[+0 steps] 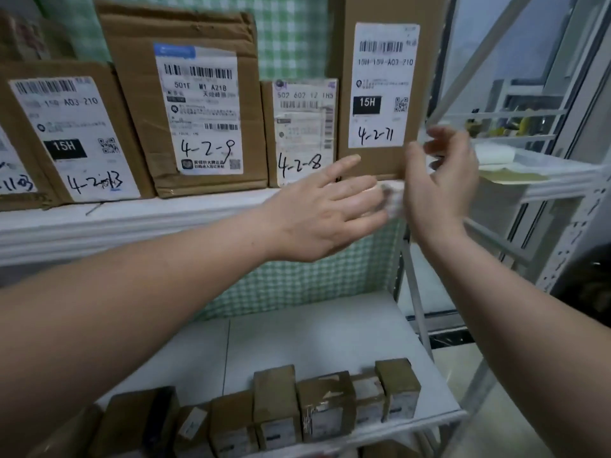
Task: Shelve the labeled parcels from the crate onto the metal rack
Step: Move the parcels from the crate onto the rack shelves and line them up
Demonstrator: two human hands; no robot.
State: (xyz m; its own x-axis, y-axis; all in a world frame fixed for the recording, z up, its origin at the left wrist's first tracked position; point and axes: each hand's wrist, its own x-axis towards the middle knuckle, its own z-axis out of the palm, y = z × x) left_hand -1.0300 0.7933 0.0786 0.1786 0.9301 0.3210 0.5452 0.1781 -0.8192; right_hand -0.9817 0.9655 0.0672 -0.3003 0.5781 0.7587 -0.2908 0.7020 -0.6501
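A tall cardboard parcel (383, 84) with a white label marked 4-2-71 stands upright at the right end of the upper shelf (132, 223) of the white metal rack. My left hand (325, 209) is stretched out flat just below and in front of its lower left corner, fingers straight. My right hand (439, 180) hovers at the parcel's lower right corner, fingers relaxed and blurred, holding nothing. Left of it stand parcels marked 4-2-8 (302, 133), 4-2-9 (195, 107) and 4-2-13 (69, 133). The crate is out of view.
The lower shelf (314, 328) carries a row of several small brown boxes (325, 404) along its front edge. Green checked cloth (297, 279) hangs behind the rack. A white rack post (415, 292) and a window (515, 77) lie to the right.
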